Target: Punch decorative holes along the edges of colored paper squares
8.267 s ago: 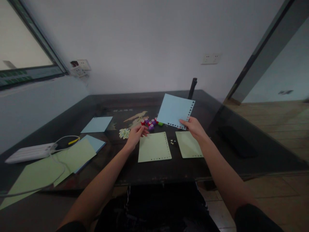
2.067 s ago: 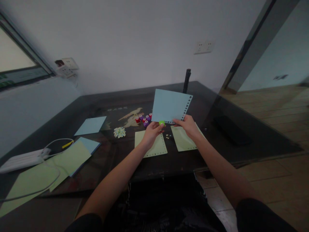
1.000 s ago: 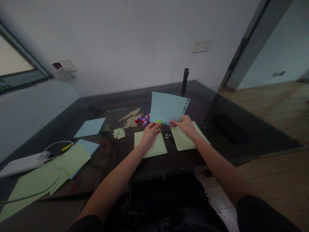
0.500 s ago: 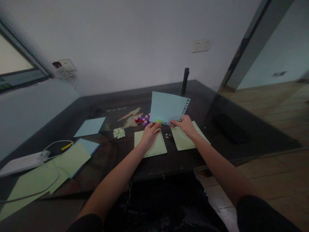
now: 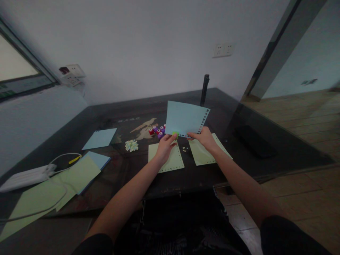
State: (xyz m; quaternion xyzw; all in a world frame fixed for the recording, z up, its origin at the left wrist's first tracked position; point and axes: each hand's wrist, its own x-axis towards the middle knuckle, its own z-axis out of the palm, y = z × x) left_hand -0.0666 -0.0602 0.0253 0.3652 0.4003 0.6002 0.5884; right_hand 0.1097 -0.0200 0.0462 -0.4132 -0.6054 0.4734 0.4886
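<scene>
- Left hand pinches green punch at edge of blue paper
- Right hand grips same edge
- Loose hold could let paper slip, skewing holes

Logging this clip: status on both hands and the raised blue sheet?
Left hand holding green punch at raised blue sheet, near edge. Right hand pinching same edge, farther right. Green punch partly covered by grip. Red and purple punches close by, left.

Green punch now out of the cluster, in the left fingers, at seven o'clock on the blue sheet.
</scene>
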